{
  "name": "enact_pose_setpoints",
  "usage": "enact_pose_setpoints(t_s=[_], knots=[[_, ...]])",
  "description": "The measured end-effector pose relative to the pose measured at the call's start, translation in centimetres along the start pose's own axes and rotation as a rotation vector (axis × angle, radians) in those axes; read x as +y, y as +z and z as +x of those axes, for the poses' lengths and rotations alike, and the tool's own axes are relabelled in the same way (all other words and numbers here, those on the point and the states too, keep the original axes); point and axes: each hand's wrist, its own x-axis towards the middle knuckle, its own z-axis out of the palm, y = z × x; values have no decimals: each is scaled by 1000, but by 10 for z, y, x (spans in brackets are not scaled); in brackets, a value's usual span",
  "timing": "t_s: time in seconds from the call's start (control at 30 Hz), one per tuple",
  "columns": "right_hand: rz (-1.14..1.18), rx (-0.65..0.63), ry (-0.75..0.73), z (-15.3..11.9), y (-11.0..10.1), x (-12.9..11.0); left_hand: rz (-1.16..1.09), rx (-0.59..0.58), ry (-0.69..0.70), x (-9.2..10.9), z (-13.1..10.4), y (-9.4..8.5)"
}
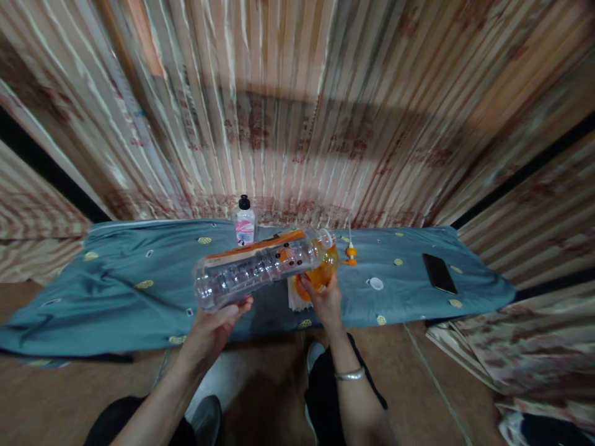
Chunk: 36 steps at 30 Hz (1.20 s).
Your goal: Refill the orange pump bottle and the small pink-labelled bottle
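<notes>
Left hand (222, 323) grips clear bottle (253, 269), tilted, its neck overlapping amber bottle (324, 267), gripped by right hand (328, 305) over the teal cloth (153, 266). Contact between necks unclear. Risk: misaligned mouths could spill liquid; hard squeezing might buckle thin plastic.

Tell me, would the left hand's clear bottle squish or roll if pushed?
The bottle would probably roll, since it looks round. Its see-through plastic might squish under the left hand. It may be light: no liquid clearly shows inside.
</notes>
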Motion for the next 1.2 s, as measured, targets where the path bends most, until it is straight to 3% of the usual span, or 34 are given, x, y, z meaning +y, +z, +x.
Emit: enact_pose_setpoints(t_s=[0.27, 0.6, 1.2], knots=[[10, -15, 58, 2, -2, -7, -4, -29, 36, -4, -2, -1], [-65, 21, 54, 5, 3, 2, -14, -80, 80, -2, -5, 5], [-121, 29, 25, 13, 2, 6, -72, -66, 58, 1, -11, 5]])
